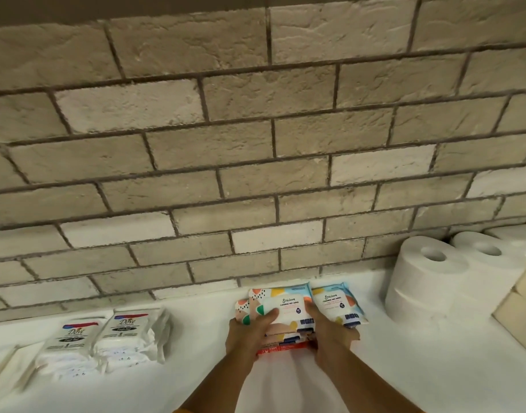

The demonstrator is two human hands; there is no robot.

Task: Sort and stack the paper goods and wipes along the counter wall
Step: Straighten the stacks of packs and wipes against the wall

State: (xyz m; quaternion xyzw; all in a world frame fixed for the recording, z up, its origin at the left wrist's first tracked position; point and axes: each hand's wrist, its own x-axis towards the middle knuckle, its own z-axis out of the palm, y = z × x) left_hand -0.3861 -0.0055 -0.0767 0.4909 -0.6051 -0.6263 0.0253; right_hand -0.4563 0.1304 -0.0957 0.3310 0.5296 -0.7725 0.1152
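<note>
Forearms reach in side by side from the bottom edge, and both end at a stack of wet-wipe packs (pixel 285 311) over the white tabletop (pixel 196 362), close to the brick wall (pixel 255 144). I cannot tell whether the stack rests on the surface or is lifted just clear of it. The left hand (pixel 247 332) clamps the stack's left side, its thumb laid across the face of the top pack and its fingers curled round the left edge. The right hand (pixel 330 335) grips the right side, thumb up along the top pack's right edge. The top pack is colourful with a white label. Edges of more packs show beneath it, the lowest being a red-edged pack (pixel 273 350). Just beside the stack on the right, a single matching pack (pixel 339 307) rises behind the right hand, and I cannot tell whether those fingers hold it too. Well to the left, two piles of white Dove packs (pixel 100 338) lie side by side near the wall. To the right, toilet paper rolls (pixel 425 278) stand two high against the wall, with beige paper packs (pixel 520 311) in front of them at the frame's edge.
</note>
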